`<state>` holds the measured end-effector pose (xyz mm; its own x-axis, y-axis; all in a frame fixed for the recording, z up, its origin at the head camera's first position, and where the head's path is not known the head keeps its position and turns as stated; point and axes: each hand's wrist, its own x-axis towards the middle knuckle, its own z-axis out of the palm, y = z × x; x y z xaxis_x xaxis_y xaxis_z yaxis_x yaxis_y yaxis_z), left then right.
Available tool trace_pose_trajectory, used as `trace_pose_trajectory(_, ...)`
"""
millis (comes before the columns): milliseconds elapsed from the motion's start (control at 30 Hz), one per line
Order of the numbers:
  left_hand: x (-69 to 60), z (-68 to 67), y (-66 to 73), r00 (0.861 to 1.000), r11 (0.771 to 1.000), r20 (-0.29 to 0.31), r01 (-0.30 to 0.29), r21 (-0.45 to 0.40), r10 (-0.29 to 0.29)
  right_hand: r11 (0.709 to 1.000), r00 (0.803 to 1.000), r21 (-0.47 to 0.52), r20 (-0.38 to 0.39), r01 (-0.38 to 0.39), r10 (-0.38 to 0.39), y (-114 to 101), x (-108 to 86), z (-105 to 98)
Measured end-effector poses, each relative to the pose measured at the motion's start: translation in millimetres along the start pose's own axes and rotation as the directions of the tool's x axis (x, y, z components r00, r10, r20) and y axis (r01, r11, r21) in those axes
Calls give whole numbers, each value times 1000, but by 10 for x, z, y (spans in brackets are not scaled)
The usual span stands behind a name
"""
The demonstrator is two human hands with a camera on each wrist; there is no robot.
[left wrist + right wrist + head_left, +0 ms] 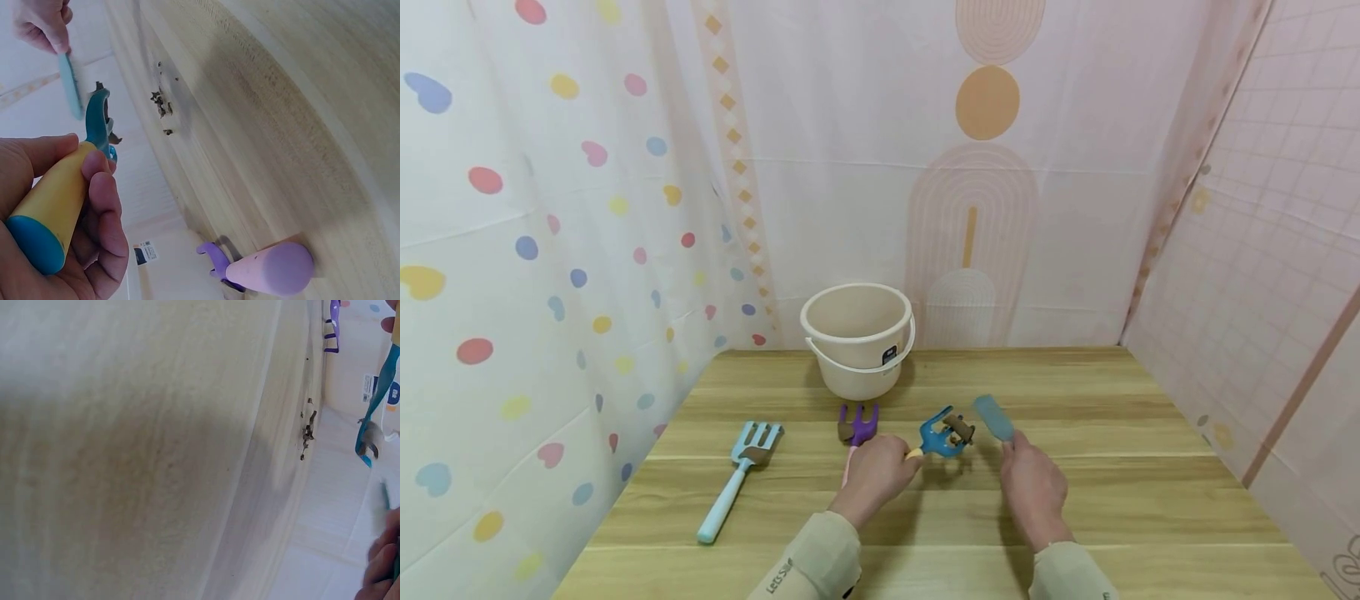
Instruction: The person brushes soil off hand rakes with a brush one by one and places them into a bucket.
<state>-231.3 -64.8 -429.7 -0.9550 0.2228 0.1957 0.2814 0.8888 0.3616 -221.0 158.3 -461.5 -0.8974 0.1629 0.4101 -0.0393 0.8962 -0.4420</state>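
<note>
My left hand [880, 471] grips the yellow handle of a small blue garden fork [942, 440], raised above the table. Brown dirt clings between its prongs, and its handle end shows in the left wrist view. To its right, my right hand [1033, 483] holds a light blue flat-headed brush [994, 417], tilted toward the fork but apart from it; its pale edge is blurred. Dark crumbs of dirt [160, 103] lie on the table below the fork. Partly hidden behind my left hand, a purple fork [865, 425] with a pink handle lies on the table, dirt on its prongs.
A larger light blue fork [724, 504] with brown dirt on its head lies at the left of the wooden table [1120, 517]. A cream bucket [859, 354] with its handle down stands at the back edge. Patterned curtains [820, 208] hang behind and at both sides.
</note>
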Motion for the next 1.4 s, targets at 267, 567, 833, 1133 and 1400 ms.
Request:
trace_pose_trajectory(267, 40, -31, -7, 1000, 1000, -9, 13, -15, -13, 964, 964, 21, 6, 264, -264, -76, -132, 86)
trace_pose_trajectory(567, 14, -41, 2, 1000, 999, -15, 20, -44, -21, 988, 988, 7, 25, 153, -153, -20, -146, 100)
trace_pose_trajectory(833, 37, -34, 27, 1000, 999, -16, 18, -51, -19, 992, 992, 21, 26, 123, -124, -59, -78, 63)
trace_pose_trajectory(1133, 74, -45, 10, 999, 998, -38, 14, -62, -17, 996, 996, 32, 38, 81, -82, -92, 45, -10)
trace_pose_trajectory(1400, 95, -64, -39, 999, 999, -30, 30, -14, -30, 999, 998, 3, 46, 43, -43, -105, 206, -74)
